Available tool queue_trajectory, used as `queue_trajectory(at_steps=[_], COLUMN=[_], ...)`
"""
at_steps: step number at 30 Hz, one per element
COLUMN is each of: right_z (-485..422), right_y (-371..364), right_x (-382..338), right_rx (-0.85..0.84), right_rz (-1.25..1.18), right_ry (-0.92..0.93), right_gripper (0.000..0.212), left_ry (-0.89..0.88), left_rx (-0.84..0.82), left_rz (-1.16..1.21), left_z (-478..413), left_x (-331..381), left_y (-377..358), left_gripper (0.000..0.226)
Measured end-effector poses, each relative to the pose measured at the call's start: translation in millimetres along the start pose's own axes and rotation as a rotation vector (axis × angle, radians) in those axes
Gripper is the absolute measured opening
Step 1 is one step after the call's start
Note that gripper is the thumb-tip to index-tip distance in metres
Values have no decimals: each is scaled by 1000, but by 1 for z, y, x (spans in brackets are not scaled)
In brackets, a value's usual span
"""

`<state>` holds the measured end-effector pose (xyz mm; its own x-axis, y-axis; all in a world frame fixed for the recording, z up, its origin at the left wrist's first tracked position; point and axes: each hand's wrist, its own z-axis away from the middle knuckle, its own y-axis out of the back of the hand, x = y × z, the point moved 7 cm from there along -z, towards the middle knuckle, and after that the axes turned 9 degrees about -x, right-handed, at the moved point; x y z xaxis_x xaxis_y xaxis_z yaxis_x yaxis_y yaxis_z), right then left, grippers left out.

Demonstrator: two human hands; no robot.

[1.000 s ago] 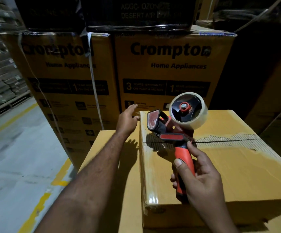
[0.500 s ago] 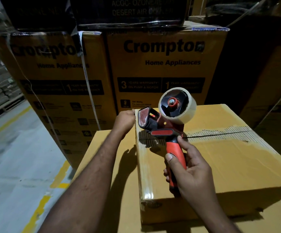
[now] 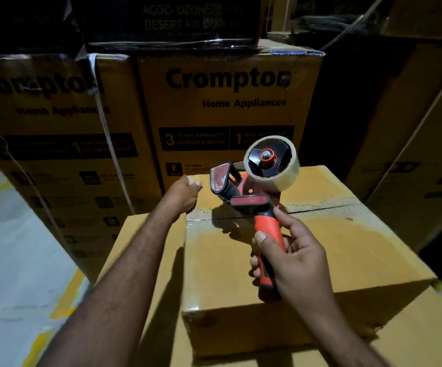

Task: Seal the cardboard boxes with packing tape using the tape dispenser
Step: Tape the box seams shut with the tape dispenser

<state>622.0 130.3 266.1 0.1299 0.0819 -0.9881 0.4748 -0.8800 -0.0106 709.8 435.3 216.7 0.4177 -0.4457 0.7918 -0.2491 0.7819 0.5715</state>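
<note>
Big wall of yellow Crompton boxes (image 3: 228, 115) at the back, with a dark carton (image 3: 177, 19) stacked on top and a white strap (image 3: 111, 144) hanging down between two of them. Grey floor (image 3: 16, 260) with yellow lines runs off to the left.

Closer in, the cardboard box (image 3: 347, 260) sits on a wider flat carton (image 3: 140, 247). The seam (image 3: 320, 207) across its top is rough, with the paper torn back and the corrugation showing. A glossy strip of tape (image 3: 192, 260) runs down its left edge.

The tape dispenser (image 3: 251, 192) is held upright over the left end of that seam. I can't tell if it actually touches the cardboard; its shadow falls right under it.

The right hand (image 3: 296, 263) is wrapped round the dispenser's orange handle, thumb on the near side. The left hand (image 3: 181, 194) is at the box's far left corner with fingers curled in. I honestly can't tell if it's gripping the edge or just resting there.

The clear tape roll (image 3: 271, 161) sits on the dispenser's black hub, tilted toward the camera.
</note>
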Motion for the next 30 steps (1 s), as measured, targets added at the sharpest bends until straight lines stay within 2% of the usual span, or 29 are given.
queue_trajectory(at_steps=[6, 9, 13, 18, 22, 26, 30], right_z=[1, 4, 7, 12, 20, 24, 26], right_y=[60, 78, 85, 106, 126, 144, 159], right_x=[-2, -2, -6, -21, -34, -41, -49], right_rx=[248, 305, 272, 224, 173, 147, 141], right_rz=[266, 272, 208, 281, 395, 462, 554], right_ry=[78, 102, 95, 110, 155, 186, 234], right_gripper=[53, 55, 55, 52, 56, 58, 58], left_ry=[-27, -32, -11, 78, 94, 80, 165], left_rx=[-49, -12, 30, 234, 230, 215, 254], left_rz=[-59, -126, -86, -18, -103, -259, -806], left_z=[2, 4, 14, 32, 37, 45, 48], left_x=[6, 9, 13, -14, -26, -11, 28], left_y=[17, 12, 7, 34, 50, 47, 40], left_gripper=[63, 58, 54, 50, 53, 43, 31])
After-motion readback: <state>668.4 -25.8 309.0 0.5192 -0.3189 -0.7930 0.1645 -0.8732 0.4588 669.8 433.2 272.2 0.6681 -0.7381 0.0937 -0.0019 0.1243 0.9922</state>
